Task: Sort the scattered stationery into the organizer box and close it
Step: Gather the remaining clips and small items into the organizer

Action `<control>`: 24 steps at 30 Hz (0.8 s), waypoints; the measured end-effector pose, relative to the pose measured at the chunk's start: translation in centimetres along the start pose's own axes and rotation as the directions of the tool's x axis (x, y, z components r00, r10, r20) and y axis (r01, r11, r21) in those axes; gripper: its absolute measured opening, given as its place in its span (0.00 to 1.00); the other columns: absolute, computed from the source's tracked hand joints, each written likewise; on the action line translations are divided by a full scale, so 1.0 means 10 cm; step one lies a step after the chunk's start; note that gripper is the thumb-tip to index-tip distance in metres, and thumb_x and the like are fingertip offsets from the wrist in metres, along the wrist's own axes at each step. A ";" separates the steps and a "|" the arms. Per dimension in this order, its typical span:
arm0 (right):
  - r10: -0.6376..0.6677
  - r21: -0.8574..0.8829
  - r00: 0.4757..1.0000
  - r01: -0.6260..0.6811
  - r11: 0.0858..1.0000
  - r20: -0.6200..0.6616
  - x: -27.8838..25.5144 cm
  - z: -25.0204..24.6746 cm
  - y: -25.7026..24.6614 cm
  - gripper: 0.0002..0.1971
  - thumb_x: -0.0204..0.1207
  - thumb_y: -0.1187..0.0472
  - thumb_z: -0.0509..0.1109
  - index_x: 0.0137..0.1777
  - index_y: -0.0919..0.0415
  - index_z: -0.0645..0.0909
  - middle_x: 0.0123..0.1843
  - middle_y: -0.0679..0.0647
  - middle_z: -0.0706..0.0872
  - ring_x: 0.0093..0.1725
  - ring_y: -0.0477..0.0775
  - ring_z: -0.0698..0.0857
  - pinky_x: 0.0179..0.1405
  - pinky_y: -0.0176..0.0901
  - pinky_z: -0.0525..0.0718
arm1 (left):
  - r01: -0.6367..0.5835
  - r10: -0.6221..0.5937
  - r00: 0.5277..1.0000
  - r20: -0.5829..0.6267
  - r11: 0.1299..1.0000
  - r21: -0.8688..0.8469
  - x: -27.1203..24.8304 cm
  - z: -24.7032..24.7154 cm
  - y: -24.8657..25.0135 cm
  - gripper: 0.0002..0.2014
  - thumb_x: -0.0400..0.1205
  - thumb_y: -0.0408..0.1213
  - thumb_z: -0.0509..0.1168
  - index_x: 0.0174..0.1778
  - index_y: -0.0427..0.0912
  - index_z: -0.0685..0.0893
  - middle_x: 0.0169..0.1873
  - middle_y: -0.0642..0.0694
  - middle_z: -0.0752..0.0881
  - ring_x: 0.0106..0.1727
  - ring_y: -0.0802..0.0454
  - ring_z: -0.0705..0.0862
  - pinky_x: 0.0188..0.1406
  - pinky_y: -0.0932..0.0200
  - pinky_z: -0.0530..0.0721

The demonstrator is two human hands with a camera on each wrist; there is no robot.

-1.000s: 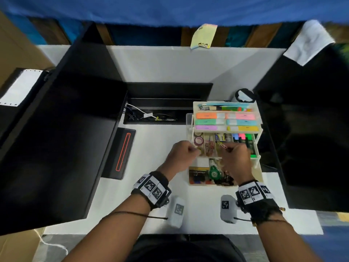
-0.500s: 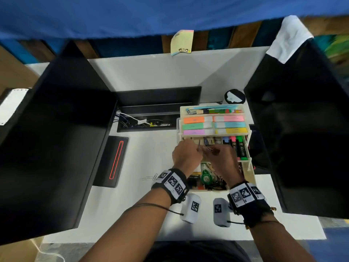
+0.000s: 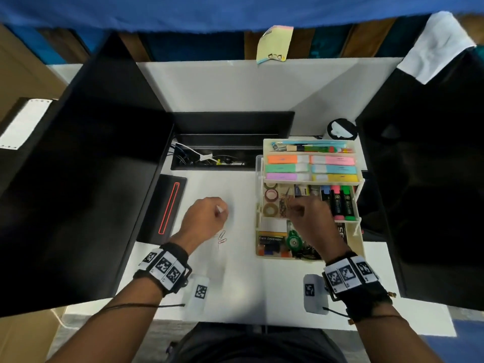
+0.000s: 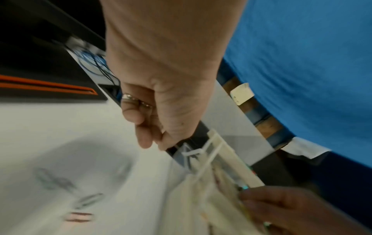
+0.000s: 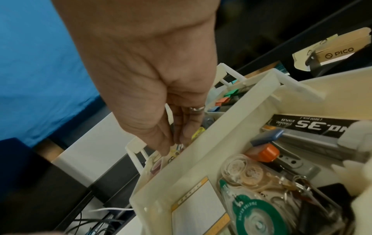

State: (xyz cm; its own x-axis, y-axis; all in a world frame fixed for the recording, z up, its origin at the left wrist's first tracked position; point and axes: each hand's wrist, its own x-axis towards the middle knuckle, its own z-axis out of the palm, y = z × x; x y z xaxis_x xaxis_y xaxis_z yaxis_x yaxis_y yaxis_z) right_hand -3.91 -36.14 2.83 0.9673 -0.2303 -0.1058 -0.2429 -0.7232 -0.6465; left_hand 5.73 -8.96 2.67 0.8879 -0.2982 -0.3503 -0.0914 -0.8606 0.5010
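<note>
- The left hand [image 3: 207,218] was out over the left part of the scene, its forearm stretching in from the near left edge.
- Its fingers [image 4: 141,127] were curled downward, a ring on one; whether they held anything could not be told through the blur.
- The right hand [image 3: 309,216] reached farther, on the right, its forearm coming in from the near right.
- Its fingertips [image 5: 171,143] were bunched together and pointed down, with a ring on one finger; no held item could be made out.
- Both wrists wore black bands bearing square black-and-white markers.
</note>
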 end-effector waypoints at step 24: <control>-0.028 -0.323 0.936 0.149 0.935 0.352 -0.17 1.90 -0.80 0.08 0.81 0.70 0.70 0.55 0.60 0.87 0.53 0.59 0.80 0.45 0.58 0.86 0.45 0.44 0.83 | -0.132 0.133 0.989 0.068 0.991 -0.013 -0.10 0.61 -1.10 0.03 0.79 0.38 0.74 0.40 0.46 0.94 0.38 0.48 0.91 0.43 0.47 0.90 0.44 0.54 0.87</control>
State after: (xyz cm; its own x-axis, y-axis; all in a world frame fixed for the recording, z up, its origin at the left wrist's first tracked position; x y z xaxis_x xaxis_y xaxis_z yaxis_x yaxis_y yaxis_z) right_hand -2.24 -17.56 -6.17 0.9372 0.0338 -0.3470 -0.1061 -0.9204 -0.3764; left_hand 3.06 -1.70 -7.30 0.8353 -0.4370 -0.3337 -0.2021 -0.8083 0.5529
